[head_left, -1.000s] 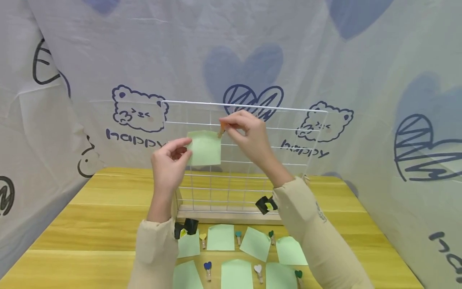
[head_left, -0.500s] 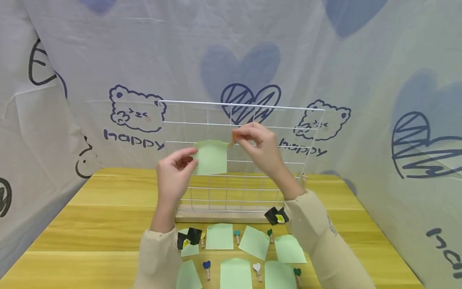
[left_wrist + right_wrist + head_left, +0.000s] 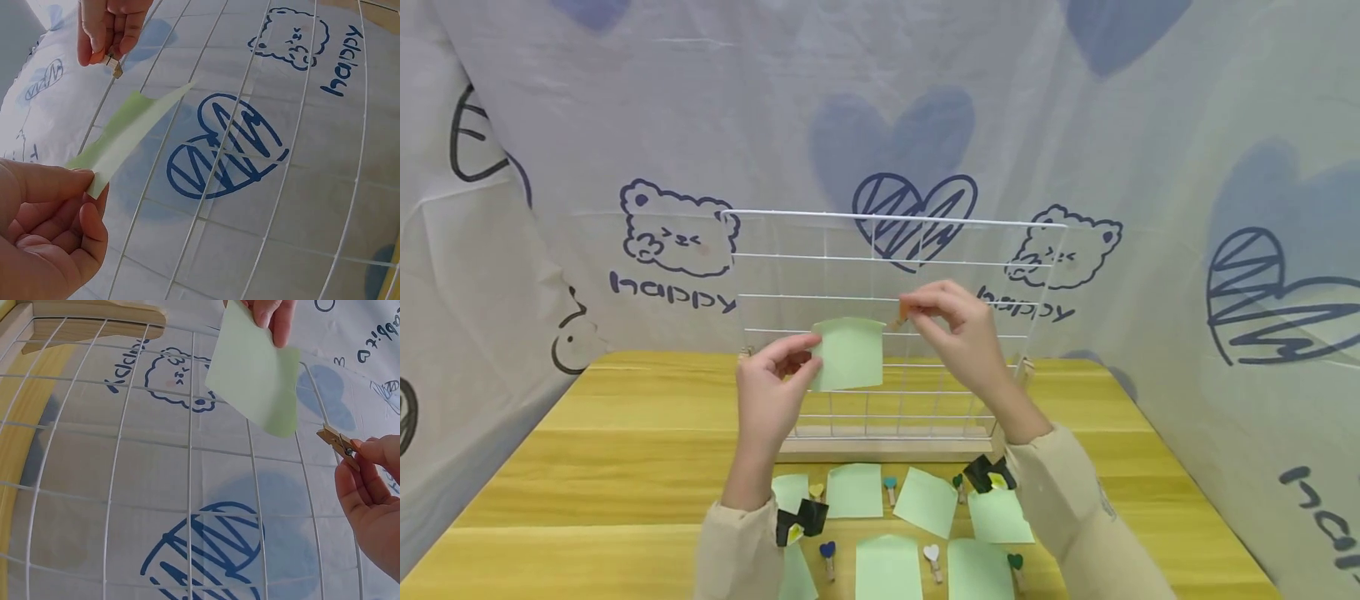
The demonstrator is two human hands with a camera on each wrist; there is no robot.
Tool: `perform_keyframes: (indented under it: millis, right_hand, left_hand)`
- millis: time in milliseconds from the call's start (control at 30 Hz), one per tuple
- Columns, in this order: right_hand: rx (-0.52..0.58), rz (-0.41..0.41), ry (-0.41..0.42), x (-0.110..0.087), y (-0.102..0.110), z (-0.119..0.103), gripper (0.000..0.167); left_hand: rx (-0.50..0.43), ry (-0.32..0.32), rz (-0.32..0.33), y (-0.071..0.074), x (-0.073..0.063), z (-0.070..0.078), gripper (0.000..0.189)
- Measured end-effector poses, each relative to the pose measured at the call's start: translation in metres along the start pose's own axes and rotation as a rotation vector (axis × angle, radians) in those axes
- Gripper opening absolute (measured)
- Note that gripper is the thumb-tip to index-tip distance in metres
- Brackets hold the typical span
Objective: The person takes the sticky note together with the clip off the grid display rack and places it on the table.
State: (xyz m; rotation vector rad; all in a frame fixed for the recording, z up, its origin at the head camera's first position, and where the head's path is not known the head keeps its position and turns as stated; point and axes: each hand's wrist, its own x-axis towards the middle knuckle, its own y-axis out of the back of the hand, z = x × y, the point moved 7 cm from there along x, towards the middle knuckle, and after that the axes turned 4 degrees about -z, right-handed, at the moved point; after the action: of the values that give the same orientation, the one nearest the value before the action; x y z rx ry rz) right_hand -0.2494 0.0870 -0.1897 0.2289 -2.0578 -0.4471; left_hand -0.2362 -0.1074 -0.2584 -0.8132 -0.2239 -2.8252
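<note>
My left hand (image 3: pixel 772 385) pinches a pale green sticky note (image 3: pixel 850 354) by its left edge, thumb and fingers on either side. The note hangs upright in front of the white wire grid (image 3: pixel 805 257); the left wrist view shows it slightly curved and apart from the wires. My right hand (image 3: pixel 958 333) pinches a small wooden clothespin (image 3: pixel 339 445) with an orange end (image 3: pixel 903 310), mostly hidden by the fingertips. In the head view the clothespin's tip sits just right of the note's top corner; the right wrist view shows a gap between them.
The grid stands in a wooden base (image 3: pixel 880 450) on a yellow wood-grain table (image 3: pixel 647 433). Nearer lie several green notes (image 3: pixel 854 492) and heart-topped clothespins, including a blue one (image 3: pixel 828 560) and a white one (image 3: pixel 933 562). A printed cloth (image 3: pixel 700 108) hangs behind.
Both hands have moved down and to the right across the grid, carrying the note and the clothespin with them. The notes and clothespins on the table stay put.
</note>
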Motion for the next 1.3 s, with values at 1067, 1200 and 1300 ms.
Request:
perform_keyframes:
  millis: [1067,1200,1300]
  right_hand:
    - [0.131,0.069,-0.095,-0.077,0.024,0.021,0.017]
    - [0.135,0.086,-0.108,-0.086,0.029,0.023,0.018]
    - [0.135,0.094,-0.113,-0.093,0.033,0.023,0.018]
  left_hand:
    - [-0.066,0.091,-0.121,-0.041,-0.031,-0.025,0.014]
    - [-0.055,0.09,-0.133,-0.045,-0.035,-0.029,0.013]
    - [-0.056,0.09,-0.14,-0.049,-0.037,-0.032,0.012]
